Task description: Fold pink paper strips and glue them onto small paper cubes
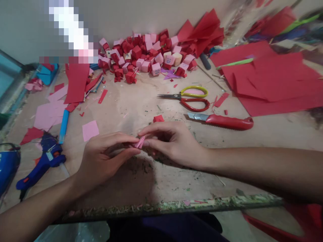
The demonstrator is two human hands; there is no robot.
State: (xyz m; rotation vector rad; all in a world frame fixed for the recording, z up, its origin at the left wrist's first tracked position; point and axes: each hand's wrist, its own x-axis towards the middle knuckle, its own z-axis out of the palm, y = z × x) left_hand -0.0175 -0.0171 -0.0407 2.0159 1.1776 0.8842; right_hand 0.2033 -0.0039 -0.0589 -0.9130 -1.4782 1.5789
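A small pleated piece of pink paper (140,142) is held between both hands over the table's near half. My left hand (107,153) pinches its left side between thumb and fingers. On the other side, my right hand (174,141) grips it with fingertips and thumb. Just behind my right hand's fingers sits a small red folded paper piece (158,118). A flat pink paper square (90,130) lies behind my left hand. Scissors (183,97) with one yellow and one red handle rest farther back, near a red-handled utility knife (222,121) with its blade out.
Many small red and pink paper cubes (145,64) are heaped at the back against the wall. Large red paper sheets (272,80) cover the right. A blue glue gun (41,164) and pink paper sheets (49,112) lie left. The table's worn front edge (171,205) runs close to me.
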